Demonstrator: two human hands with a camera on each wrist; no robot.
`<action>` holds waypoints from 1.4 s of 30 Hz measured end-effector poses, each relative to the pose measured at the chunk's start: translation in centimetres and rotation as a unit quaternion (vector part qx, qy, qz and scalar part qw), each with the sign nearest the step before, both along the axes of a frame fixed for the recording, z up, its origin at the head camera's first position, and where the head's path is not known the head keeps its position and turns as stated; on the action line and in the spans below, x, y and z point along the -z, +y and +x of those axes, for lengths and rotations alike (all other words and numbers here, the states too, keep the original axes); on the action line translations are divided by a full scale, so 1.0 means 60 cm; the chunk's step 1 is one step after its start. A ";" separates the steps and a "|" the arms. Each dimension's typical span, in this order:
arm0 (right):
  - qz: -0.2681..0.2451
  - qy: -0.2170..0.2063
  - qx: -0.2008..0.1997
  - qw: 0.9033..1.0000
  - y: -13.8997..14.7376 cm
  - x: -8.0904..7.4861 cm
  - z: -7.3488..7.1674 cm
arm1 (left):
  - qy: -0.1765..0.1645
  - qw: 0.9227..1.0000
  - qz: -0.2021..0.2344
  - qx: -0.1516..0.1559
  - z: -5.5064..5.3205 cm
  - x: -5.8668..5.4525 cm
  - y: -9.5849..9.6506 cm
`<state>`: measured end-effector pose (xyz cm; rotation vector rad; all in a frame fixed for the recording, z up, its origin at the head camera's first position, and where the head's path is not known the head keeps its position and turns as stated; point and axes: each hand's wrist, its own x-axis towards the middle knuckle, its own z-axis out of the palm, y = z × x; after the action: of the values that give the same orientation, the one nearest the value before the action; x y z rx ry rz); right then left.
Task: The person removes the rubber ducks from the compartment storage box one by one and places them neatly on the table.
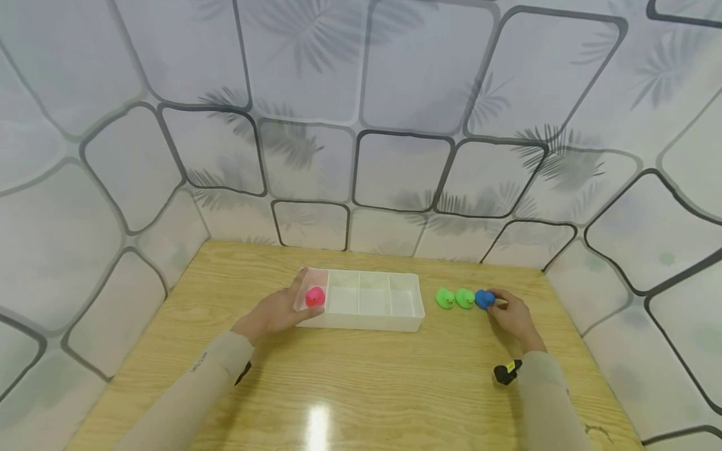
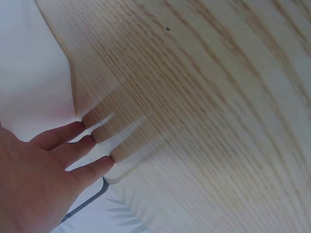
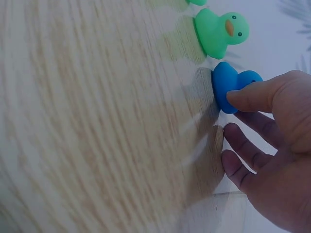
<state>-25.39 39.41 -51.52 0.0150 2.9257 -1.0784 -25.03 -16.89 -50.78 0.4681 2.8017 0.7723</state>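
Note:
My left hand [image 1: 280,308] lies against the left end of a white divided tray [image 1: 361,322], thumb along the front rim and index finger at the back corner. In the left wrist view its other fingers [image 2: 73,145] stretch out straight, tips at the wooden surface. A pink rubber duck [image 1: 314,297] sits in the leftmost compartment, beside the thumb. To the right of the tray, my right hand [image 1: 513,316] pinches a blue rubber duck [image 3: 225,90] between thumb and index finger, its remaining fingers loosely bent. Part of the blue duck's head is hidden by the thumb.
Two green rubber ducks, one near the tray [image 1: 444,299] and one beside the blue duck [image 1: 465,299], stand in a row with it. The wooden table [image 1: 395,388] meets patterned walls [image 1: 406,169] at the back and sides. A small black device [image 1: 506,373] is at the right wrist.

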 end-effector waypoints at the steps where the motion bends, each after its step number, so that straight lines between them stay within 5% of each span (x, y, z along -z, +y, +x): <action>1: 0.001 -0.002 0.001 1.000 0.000 0.001 0.000 | 0.001 1.000 0.000 -0.001 0.000 0.000 0.000; 10: 0.008 -0.037 0.008 0.999 -0.005 -0.017 0.004 | 0.000 1.000 0.000 -0.006 0.000 0.002 0.002; 26: 0.000 0.100 -0.028 0.995 -0.079 -0.089 -0.002 | -0.001 1.000 0.011 -0.009 0.001 0.003 0.001; 35: -0.039 0.102 -0.053 0.993 -0.138 -0.092 -0.013 | -0.021 0.999 0.050 -0.007 0.002 -0.009 -0.009; 42: -0.059 0.108 -0.097 0.988 -0.191 -0.099 -0.015 | -0.077 0.992 0.101 -0.007 -0.012 -0.019 -0.029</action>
<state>-26.30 27.95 -45.58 -0.4053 2.9589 -1.2918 -25.73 -18.63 -49.61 0.4010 2.6001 1.0554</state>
